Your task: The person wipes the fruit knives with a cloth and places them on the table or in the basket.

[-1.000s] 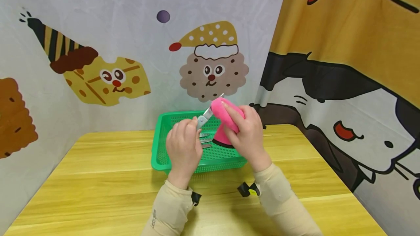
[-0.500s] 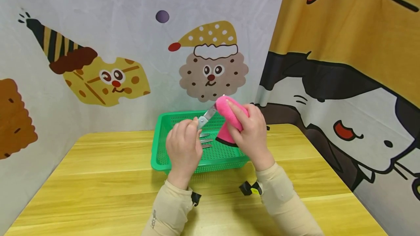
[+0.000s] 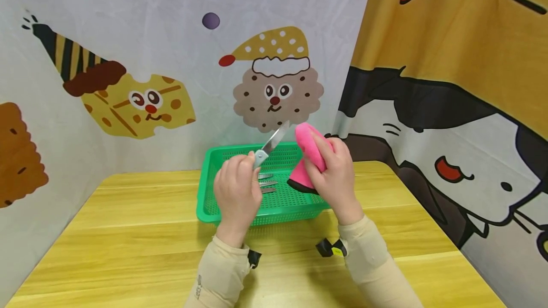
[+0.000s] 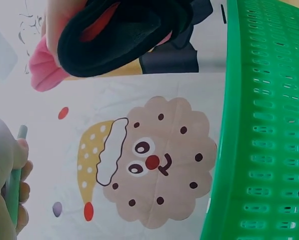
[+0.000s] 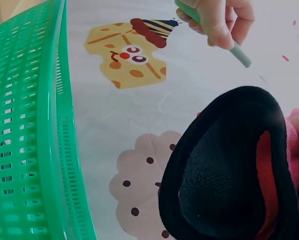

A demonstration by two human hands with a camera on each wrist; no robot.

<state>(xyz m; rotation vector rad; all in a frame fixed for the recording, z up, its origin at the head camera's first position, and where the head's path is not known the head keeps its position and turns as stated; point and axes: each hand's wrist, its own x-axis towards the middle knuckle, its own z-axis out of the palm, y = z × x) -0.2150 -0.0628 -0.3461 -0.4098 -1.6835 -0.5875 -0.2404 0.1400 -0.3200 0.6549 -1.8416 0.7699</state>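
My left hand (image 3: 237, 189) grips the pale green handle of a knife (image 3: 276, 138), its silver blade slanting up to the right above the basket. In the left wrist view the knife handle (image 4: 20, 135) pokes out past the thumb. My right hand (image 3: 337, 172) holds a bunched pink cloth (image 3: 309, 149) with black edging, the index finger lying along its top. Between the blade tip and the cloth there is a small gap. Seen from the right wrist, the cloth (image 5: 219, 175) hangs in a dark hollow fold.
A green plastic basket (image 3: 205, 203) with perforated walls stands on the wooden table (image 3: 128, 241) beneath both hands. Inside lie a few silver blades (image 3: 268, 183), partly hidden behind my left hand. A cartoon-printed curtain (image 3: 171, 4) rises behind the table.
The pink cloth has slid off the blade toward the upper right with my right hand, baring the tip. My left hand and the knife have shifted slightly left.
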